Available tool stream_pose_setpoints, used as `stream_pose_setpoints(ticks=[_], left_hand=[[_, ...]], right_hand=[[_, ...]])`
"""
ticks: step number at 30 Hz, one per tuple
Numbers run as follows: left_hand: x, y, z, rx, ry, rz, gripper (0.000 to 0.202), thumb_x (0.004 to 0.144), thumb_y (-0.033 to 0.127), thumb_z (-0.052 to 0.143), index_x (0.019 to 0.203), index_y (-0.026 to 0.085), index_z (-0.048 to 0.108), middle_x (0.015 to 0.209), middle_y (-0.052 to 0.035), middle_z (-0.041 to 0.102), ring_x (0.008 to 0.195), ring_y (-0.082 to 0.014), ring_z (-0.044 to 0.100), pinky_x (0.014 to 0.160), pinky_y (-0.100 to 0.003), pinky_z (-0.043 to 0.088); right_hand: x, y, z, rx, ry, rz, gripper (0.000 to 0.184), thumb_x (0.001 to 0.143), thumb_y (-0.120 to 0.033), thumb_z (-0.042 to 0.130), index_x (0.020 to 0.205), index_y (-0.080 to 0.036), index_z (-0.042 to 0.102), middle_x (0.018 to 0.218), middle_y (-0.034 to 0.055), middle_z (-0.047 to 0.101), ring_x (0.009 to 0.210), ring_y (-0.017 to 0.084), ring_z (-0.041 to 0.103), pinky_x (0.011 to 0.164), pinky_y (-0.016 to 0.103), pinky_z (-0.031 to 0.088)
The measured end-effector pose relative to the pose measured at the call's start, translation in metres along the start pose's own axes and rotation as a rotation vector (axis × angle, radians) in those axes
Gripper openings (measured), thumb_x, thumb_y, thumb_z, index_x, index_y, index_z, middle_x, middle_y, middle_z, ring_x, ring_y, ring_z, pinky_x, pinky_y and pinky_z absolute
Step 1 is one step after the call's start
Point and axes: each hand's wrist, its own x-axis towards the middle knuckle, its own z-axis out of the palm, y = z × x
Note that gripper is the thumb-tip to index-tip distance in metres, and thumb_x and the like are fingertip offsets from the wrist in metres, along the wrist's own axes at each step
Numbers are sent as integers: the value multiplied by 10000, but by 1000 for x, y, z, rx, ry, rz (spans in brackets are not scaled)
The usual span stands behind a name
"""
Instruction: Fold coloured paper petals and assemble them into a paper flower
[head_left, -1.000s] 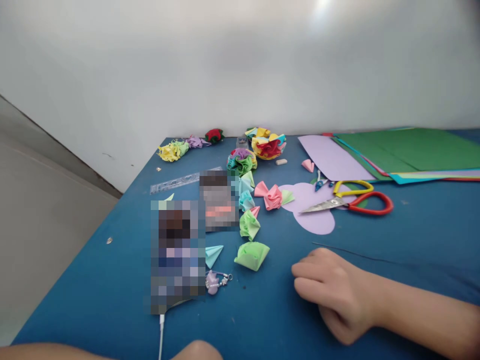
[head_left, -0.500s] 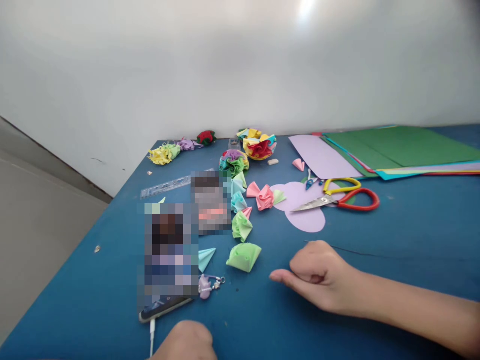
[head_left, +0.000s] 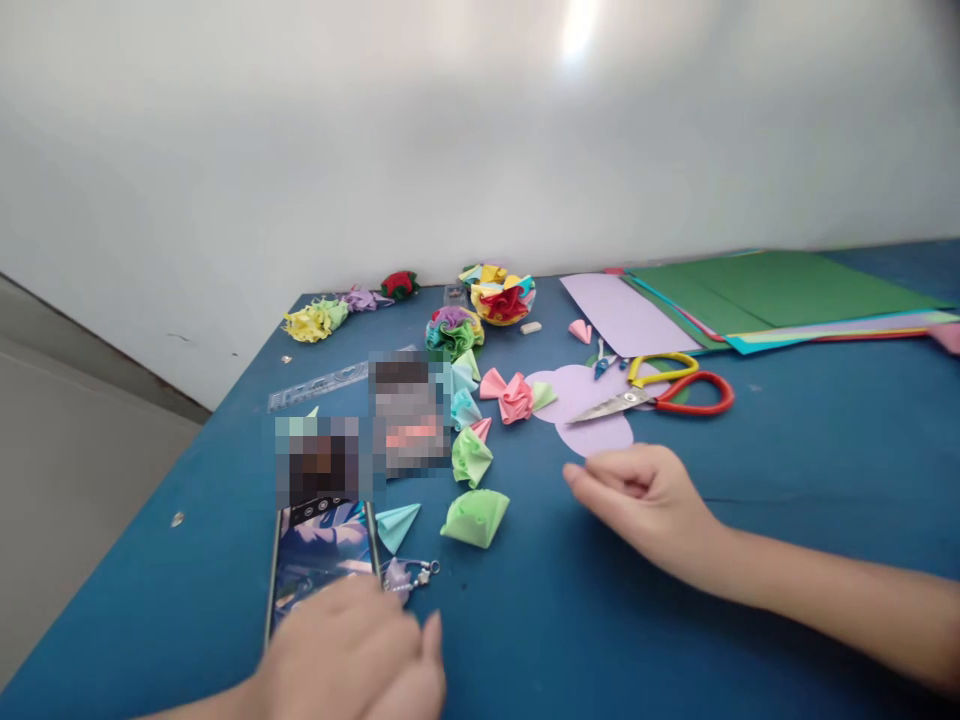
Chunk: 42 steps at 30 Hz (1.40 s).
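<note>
Well left of the scissors (head_left: 631, 399) and nearer the camera lies a phone (head_left: 324, 548), perhaps for viewing, beneath the blurred left hand (head_left: 352, 650), its grip untellable; then green folded paper (head_left: 475, 519), probably kept reachable; just nearer than the scissors, the right hand (head_left: 651, 502) curls, contents unclear. No writing is legible.

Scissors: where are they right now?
In the head view, the scissors lie right of centre, resting partly on the lilac paper cutout, between the right hand and the coloured paper stack.
</note>
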Motion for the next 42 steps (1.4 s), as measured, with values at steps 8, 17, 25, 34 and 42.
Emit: stream_pose_setpoints(ticks=[8, 17, 25, 34, 42], left_hand=[[38, -31, -8, 381, -147, -4, 285, 843, 323, 413, 923, 139, 615, 862, -121, 612, 865, -324, 555, 708, -465, 373], [36, -29, -14, 237, -11, 44, 133, 837, 162, 489, 856, 178, 619, 765, -34, 645, 748, -185, 588, 776, -390, 352], [33, 3, -3, -168, 30, 112, 190, 812, 120, 536, 994, 133, 590, 891, -55, 640, 837, -179, 547, 780, -351, 358], [32, 6, 1, -192, 33, 176, 162, 811, 86, 488, 918, 129, 603, 809, -57, 636, 799, -180, 552, 785, -379, 369], [30, 3, 0, -188, 46, 180, 161, 800, 76, 488, 864, 130, 626, 802, -51, 651, 779, -181, 559, 800, -384, 364]], right_hand=[[45, 14, -23, -981, 140, -394, 224, 810, -155, 452, 1012, -152, 550, 1073, 105, 566, 988, 244, 474, 777, 363, 299], [55, 7, -29, -1018, 103, -377, 188, 850, -162, 456, 803, -180, 637, 798, 27, 656, 861, 184, 535, 792, 347, 246], [36, -29, -10, -797, 42, -420, 175, 865, -264, 482, 975, -198, 602, 966, 34, 641, 903, 178, 524, 804, 331, 280], [84, -11, 4, -860, -167, -536, 170, 831, -280, 518, 871, -169, 640, 1008, 75, 597, 947, 205, 454, 744, 337, 240], [82, -15, 3, -1068, -129, -675, 176, 851, -181, 460, 800, -143, 624, 1031, 68, 604, 1012, 233, 430, 773, 384, 226]])
